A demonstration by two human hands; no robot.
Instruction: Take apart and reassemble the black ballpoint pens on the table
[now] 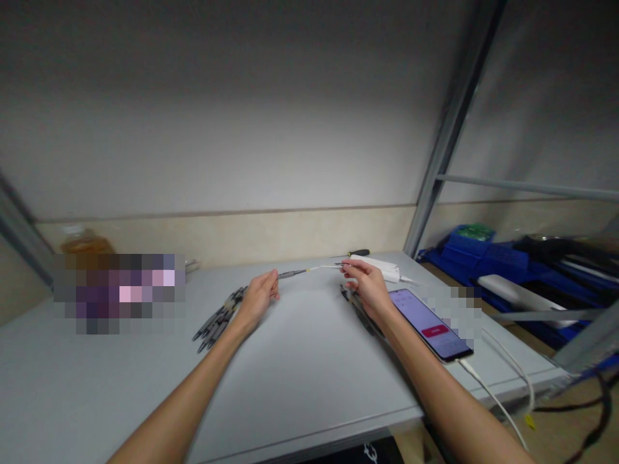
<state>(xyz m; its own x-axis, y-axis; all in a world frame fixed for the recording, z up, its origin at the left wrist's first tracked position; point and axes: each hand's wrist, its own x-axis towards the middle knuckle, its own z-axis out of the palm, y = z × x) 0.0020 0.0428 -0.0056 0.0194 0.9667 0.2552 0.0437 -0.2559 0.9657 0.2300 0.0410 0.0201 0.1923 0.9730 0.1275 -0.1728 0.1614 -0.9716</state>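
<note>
My left hand (261,295) is closed around a slim grey pen (291,274), its narrow end pointing right. A thin white rod (329,267), like a pen refill, runs from near that end to my right hand (366,283), which pinches it between thumb and fingertips. Whether rod and pen are joined is too small to make out. Beside and partly behind my left wrist lies a pile of grey pens (220,320). Several dark pen-like pieces (360,312) lie under my right hand, partly hidden by it.
A screwdriver (358,253) and a white power strip (387,269) lie behind my right hand. Near my right forearm is a lit phone (430,325) with a white cable (488,396). A bottle (87,243) stands back left. Metal posts (454,129) frame the grey table (300,386).
</note>
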